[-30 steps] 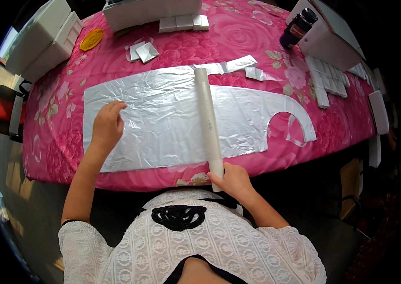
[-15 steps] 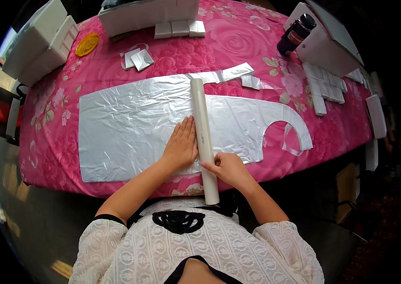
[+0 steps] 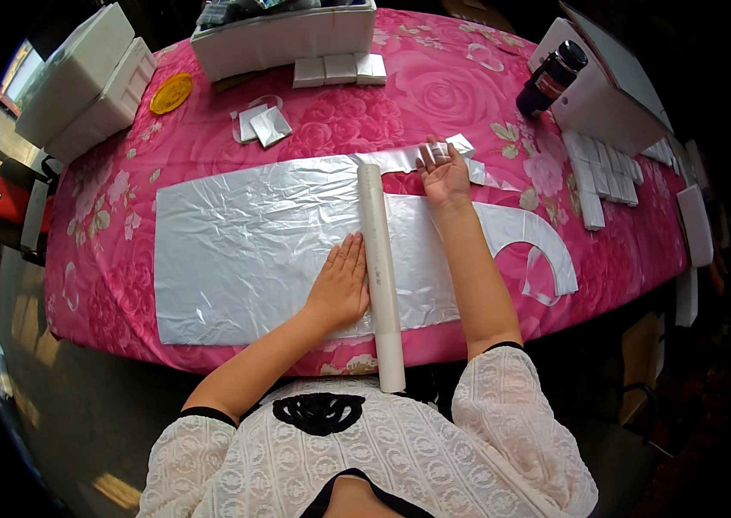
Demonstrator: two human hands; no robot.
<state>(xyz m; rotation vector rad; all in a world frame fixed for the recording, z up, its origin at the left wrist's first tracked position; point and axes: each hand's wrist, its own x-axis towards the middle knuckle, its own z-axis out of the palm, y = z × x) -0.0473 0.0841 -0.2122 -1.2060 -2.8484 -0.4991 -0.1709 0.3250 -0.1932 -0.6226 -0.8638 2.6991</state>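
A thin, silvery-white plastic apron (image 3: 245, 250) lies spread across the table, its curved neck part to the right. A pale rigid tube (image 3: 378, 259) rests across it, the near end jutting past the table edge. My left hand (image 3: 344, 283) lies flat on the plastic, fingers together, against the tube's left side. Beyond the tube, on the right, my right hand (image 3: 446, 177) is palm up at the apron's far strap (image 3: 396, 161). The strap passes over its slightly bent fingers; no closed grip shows.
Folded white packets (image 3: 340, 69) sit by a white foam box (image 3: 288, 39) at the back; two more (image 3: 271, 126) lie nearer. A yellow lid-like disc (image 3: 171, 92) is at far left. A dark bottle (image 3: 551, 79) and stacked packets (image 3: 600, 168) stand right, on a pink floral tablecloth (image 3: 98, 285).
My right hand has left the tube's near part and moved away from me to the far strap, turning palm up. My left hand stays flat beside the tube.
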